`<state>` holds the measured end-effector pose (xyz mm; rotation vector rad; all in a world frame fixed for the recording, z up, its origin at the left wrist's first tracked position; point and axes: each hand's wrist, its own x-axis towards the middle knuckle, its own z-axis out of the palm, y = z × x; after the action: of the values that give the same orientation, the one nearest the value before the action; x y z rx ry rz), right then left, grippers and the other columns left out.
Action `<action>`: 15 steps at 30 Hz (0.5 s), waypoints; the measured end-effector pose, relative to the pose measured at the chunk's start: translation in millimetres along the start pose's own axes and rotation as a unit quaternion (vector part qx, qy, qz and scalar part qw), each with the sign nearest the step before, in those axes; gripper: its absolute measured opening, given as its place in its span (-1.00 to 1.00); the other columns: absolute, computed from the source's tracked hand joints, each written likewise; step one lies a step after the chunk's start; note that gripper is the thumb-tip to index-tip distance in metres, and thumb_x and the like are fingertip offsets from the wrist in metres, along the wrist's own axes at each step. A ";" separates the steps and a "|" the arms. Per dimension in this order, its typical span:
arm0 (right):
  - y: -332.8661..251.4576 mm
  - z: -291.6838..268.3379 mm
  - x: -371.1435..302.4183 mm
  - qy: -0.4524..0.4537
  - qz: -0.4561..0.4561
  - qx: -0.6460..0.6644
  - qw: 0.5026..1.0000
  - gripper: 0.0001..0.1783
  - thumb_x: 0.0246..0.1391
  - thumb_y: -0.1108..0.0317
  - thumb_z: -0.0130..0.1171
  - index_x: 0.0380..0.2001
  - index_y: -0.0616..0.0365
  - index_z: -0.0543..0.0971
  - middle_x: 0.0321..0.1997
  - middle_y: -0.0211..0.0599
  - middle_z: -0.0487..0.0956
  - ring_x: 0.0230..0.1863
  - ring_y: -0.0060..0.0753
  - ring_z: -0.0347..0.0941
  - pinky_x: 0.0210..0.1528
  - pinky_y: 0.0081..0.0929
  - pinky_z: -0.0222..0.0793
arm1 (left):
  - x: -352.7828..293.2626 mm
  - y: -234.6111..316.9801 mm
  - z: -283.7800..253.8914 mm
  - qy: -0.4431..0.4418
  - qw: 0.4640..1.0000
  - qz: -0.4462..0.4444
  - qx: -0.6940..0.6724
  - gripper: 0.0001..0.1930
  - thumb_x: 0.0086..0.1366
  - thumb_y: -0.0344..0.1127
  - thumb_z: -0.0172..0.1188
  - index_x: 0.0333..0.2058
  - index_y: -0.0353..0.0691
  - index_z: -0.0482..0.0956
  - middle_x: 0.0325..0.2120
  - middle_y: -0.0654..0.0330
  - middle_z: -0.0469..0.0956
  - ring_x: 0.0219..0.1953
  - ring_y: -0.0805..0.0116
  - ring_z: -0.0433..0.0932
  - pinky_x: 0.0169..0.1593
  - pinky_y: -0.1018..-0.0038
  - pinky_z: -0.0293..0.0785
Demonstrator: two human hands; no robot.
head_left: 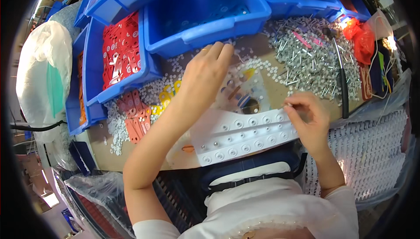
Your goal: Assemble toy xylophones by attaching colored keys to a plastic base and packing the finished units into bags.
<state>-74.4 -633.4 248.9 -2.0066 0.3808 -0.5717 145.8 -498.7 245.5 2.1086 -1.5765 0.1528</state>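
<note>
A long white plastic strip (pixel 245 134) with rows of round raised seats lies along the table's near edge; two small metal pins stand at its left part. At the strip's right end is my right hand (pixel 311 123), thumb and forefinger pinched together over its upper corner; whatever is between them is too small to make out. My left hand (pixel 205 70) reaches forward across the table to the front of the middle blue bin (pixel 205 35), near scattered small white caps (pixel 262 64). Its fingers are bent down and closed, with the tips partly hidden, so what they hold does not show.
Metal pins (pixel 302 59) are heaped at the right, with a black-handled hammer (pixel 343 81) lying over them. Red pieces (pixel 122 51) fill the left bin; pink pieces (pixel 134 116) and yellow pieces (pixel 166 97) lie before it. White strips (pixel 367 151) are stacked at the lower right.
</note>
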 end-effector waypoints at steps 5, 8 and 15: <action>-21.9 22.4 10.4 -0.032 -0.014 0.023 0.999 -0.80 -0.02 0.72 0.22 -0.28 0.31 0.57 -0.24 -0.23 0.54 -0.23 -0.48 0.53 -0.19 -0.60 0.49 | 4.6 -12.6 6.1 -0.030 0.998 -0.037 -0.028 -0.83 0.17 -0.54 0.11 -0.23 -0.31 0.50 -0.30 0.05 0.51 -0.21 0.02 0.51 -0.15 0.25 0.45; -25.4 25.6 11.1 -0.032 -0.050 -0.012 0.998 -0.80 -0.03 0.72 0.24 -0.29 0.31 0.57 -0.24 -0.21 0.55 -0.24 -0.48 0.53 -0.19 -0.61 0.49 | 16.4 -5.7 12.1 -0.067 0.996 0.006 0.055 -0.69 -0.06 -0.58 0.16 -0.26 -0.27 0.59 -0.18 0.10 0.53 -0.15 0.09 0.52 -0.08 0.33 0.48; -19.5 27.0 4.2 -0.028 0.010 0.007 1.000 -0.78 -0.06 0.70 0.27 -0.29 0.30 0.56 -0.27 -0.21 0.59 -0.29 -0.43 0.54 -0.21 -0.56 0.47 | -5.1 -23.0 17.8 -0.035 0.983 0.124 0.134 -0.77 -0.08 -0.52 0.19 -0.35 -0.28 0.57 -0.15 0.15 0.51 -0.12 0.19 0.49 -0.07 0.38 0.48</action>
<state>-55.7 -606.5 255.9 -1.9997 0.3615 -0.5029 161.8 -497.6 220.7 2.1246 -1.9525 0.3987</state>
